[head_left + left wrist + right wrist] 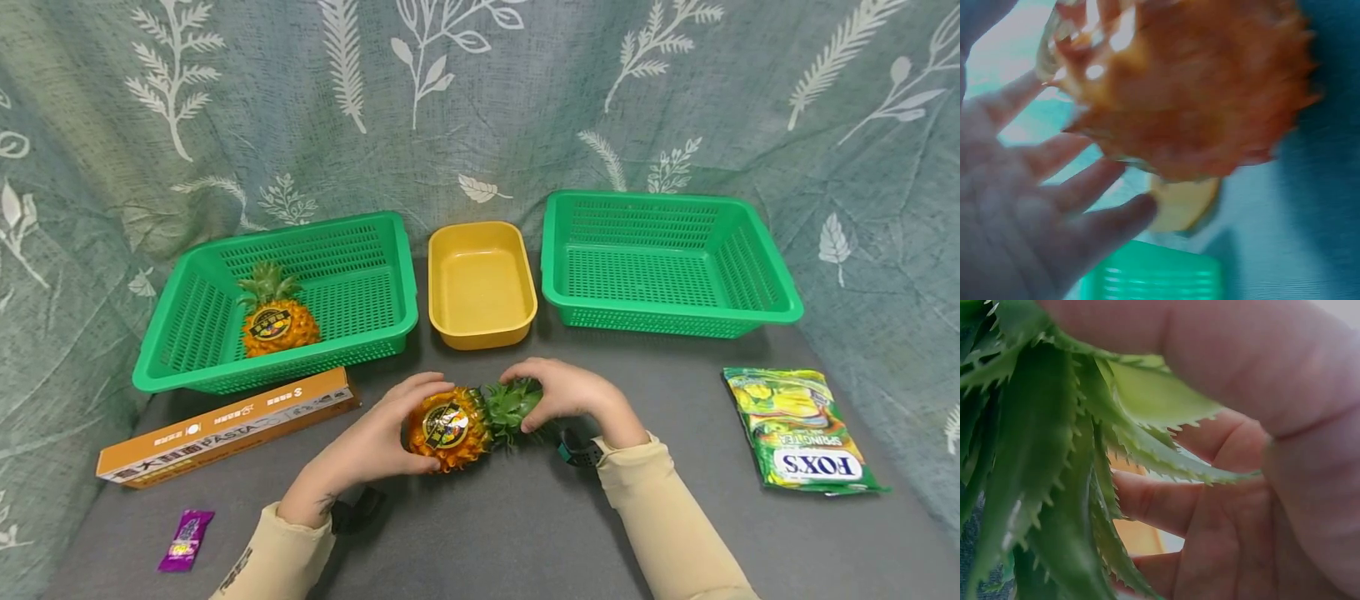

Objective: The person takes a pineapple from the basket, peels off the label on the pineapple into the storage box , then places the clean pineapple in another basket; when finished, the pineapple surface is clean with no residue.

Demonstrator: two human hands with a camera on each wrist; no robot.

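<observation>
The left hand [382, 433] curls round the orange body of a pineapple [453, 429] and the right hand [577, 393] grips its leafy crown [512, 408], the fruit sideways about mid-tabletop [480, 533]. Beyond it, by the far edge, a yellow tub [486, 340] sits between the left basket [367, 347], holding a second pineapple [281, 327], and the right basket [667, 313], both green. A pasta box [232, 429] stretches toward the left edge, a purple packet [186, 542] lies toward the near left corner, and a Fox's bag [806, 433] lies near the right edge.
</observation>
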